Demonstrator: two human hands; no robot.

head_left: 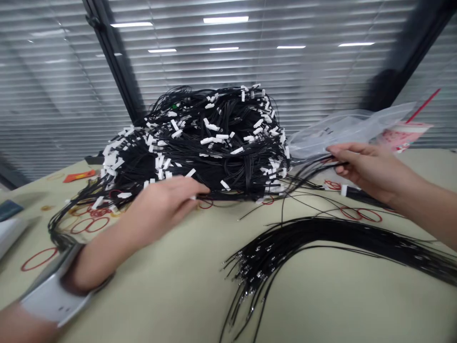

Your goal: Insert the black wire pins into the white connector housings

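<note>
A large heap of black cables (228, 114) with white tags or connectors stands at the back of the table. My left hand (167, 197) is at the heap's front edge, its fingers pinched together around black cable near the bottom. On the right, my right hand (367, 166) is raised a little above the table, thumb and fingers closed on several thin black cables (309, 166) that run back toward the heap. Below it lies a long bundle of black cables (321, 231), with bare metal-tipped ends fanned out toward the middle.
Red rubber bands (89, 224) lie scattered on the pale table (171, 290). An orange packet (79, 176) is at the left. Behind my right hand are a clear plastic bag (332, 131) and a pink-and-white packet (403, 135). Window blinds (303, 85) rise behind the table.
</note>
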